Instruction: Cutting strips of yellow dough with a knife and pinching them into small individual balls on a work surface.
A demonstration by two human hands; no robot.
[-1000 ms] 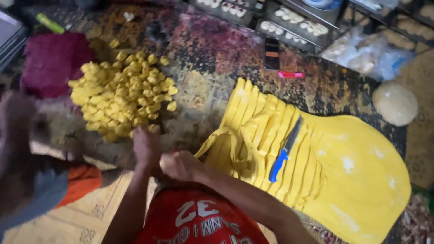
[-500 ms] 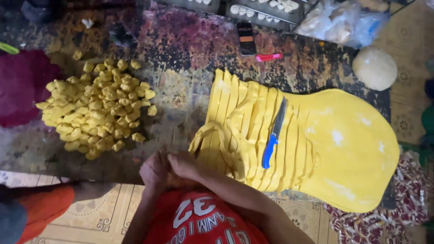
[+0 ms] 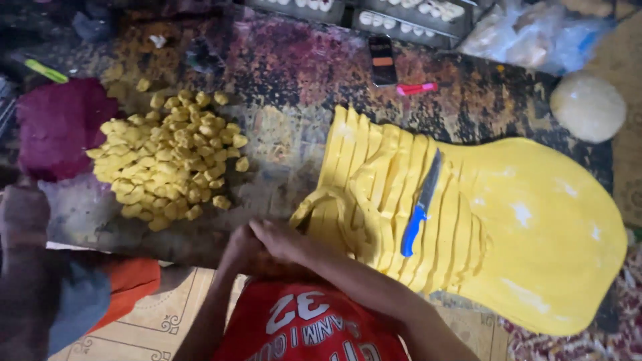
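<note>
My left hand and my right hand are pressed together at the near edge of the dark worktop. Whatever lies between the palms is hidden. They sit just beside the curled ends of a big yellow dough sheet that is cut into strips on its left half. A blue-handled knife lies loose on the strips, right of my hands. Up and to the left of my hands lies a pile of small yellow dough pieces.
A pale dough ball rests at the far right. A pink lighter-like stick and a dark flat object lie at the back. A purple cloth lies at left. Another person's knee and sleeve sit at lower left.
My left hand has drawn back from the pile's near edge and closed against my right hand. The view has swayed slightly; the knife and dough have stayed put.
</note>
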